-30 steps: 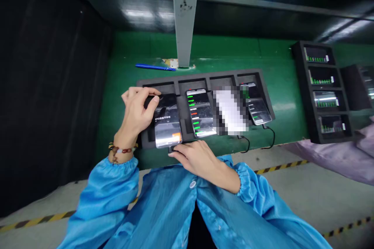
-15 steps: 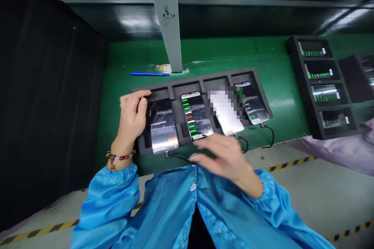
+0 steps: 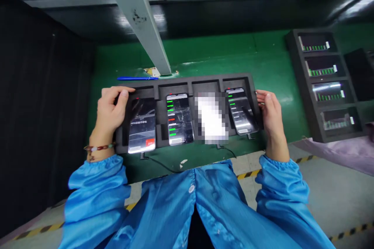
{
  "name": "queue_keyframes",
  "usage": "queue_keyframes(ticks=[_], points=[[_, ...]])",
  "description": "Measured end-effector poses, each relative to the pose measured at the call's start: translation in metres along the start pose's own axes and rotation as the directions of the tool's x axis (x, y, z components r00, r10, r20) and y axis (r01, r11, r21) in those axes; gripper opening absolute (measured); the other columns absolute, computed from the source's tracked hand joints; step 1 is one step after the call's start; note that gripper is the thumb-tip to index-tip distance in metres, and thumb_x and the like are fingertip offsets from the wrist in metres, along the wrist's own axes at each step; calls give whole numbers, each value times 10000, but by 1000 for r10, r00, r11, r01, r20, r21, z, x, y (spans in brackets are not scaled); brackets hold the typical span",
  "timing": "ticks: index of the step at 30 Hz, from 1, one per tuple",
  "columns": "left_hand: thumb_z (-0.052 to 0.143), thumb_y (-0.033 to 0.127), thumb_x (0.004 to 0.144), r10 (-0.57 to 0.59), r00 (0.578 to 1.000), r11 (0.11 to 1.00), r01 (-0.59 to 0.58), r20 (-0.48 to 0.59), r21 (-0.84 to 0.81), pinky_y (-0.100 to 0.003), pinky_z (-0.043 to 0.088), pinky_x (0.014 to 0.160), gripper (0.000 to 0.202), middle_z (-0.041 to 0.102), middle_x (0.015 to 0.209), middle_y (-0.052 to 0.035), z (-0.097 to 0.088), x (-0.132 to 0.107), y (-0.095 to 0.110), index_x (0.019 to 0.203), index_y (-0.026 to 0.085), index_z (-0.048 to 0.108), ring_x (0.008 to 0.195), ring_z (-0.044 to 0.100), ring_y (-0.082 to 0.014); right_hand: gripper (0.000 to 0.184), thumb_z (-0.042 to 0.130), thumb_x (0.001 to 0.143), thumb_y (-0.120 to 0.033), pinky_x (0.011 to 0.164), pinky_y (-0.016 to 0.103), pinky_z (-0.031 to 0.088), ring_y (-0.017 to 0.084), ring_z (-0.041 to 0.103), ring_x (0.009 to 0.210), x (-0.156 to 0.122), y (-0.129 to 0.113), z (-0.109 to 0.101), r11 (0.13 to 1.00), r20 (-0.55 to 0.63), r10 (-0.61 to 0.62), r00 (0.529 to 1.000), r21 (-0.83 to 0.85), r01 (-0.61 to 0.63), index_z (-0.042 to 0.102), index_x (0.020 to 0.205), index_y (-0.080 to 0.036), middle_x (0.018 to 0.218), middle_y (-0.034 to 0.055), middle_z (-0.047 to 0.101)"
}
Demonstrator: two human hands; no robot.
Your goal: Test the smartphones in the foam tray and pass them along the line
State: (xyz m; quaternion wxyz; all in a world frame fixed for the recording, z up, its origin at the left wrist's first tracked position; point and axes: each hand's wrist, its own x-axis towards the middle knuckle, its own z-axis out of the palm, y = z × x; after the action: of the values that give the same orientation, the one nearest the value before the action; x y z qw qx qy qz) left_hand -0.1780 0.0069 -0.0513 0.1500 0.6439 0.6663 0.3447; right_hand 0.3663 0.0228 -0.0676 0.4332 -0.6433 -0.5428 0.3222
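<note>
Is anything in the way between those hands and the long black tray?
Nothing visible is. The bare left hand is at the left end of the long black foam-like tray, the right hand at its right end. The slim blue pen lies by its far edge.

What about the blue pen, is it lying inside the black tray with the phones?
No, the blue pen lies on the green table, just beyond the far edge of the black tray.
</note>
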Motion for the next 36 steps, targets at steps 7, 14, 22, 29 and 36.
queue_keyframes(ticks=[7,14,22,29,36], points=[[513,506,1133,-4,999,1000,3,-48,-21,-443,476,1040,465,817,1113,-113,1,5,1,1108,178,842,1083,636,-263,750,752,980,-554,1317,673,314,442,386,1639,-79,-75,16,762,326,-300,896,-484,431,477,1631,-302,1722,153,454],[520,512,1130,0,997,998,-4,-74,-58,-440,469,1057,451,820,1094,-96,3,3,2,1087,205,848,1065,658,-256,635,687,1027,-493,1292,613,307,426,397,1629,-94,-90,25,734,387,-269,882,-510,448,499,1601,-297,1690,129,524],[469,531,1153,-37,998,997,34,-51,-67,-455,476,1092,511,801,1091,-86,3,1,5,1119,171,830,1106,637,-247,470,581,1044,-295,1224,589,327,366,495,1553,-98,-94,30,766,476,-308,824,-390,511,545,1513,-321,1513,42,730],[452,569,1151,-73,996,997,71,-43,-44,-438,483,1093,551,804,1125,-75,1,-1,8,1165,172,834,1094,607,-234,438,492,1099,-279,1250,588,303,340,497,1558,-102,-93,39,763,510,-281,813,-395,512,560,1531,-294,1505,69,714],[473,557,1158,-40,998,996,36,-49,-81,-430,485,1078,536,803,1113,-77,1,-2,5,1164,163,837,1072,605,-225,385,526,1097,-327,1226,611,378,354,580,1496,-102,-98,32,790,381,-323,866,-396,468,637,1465,-295,1438,83,747]])
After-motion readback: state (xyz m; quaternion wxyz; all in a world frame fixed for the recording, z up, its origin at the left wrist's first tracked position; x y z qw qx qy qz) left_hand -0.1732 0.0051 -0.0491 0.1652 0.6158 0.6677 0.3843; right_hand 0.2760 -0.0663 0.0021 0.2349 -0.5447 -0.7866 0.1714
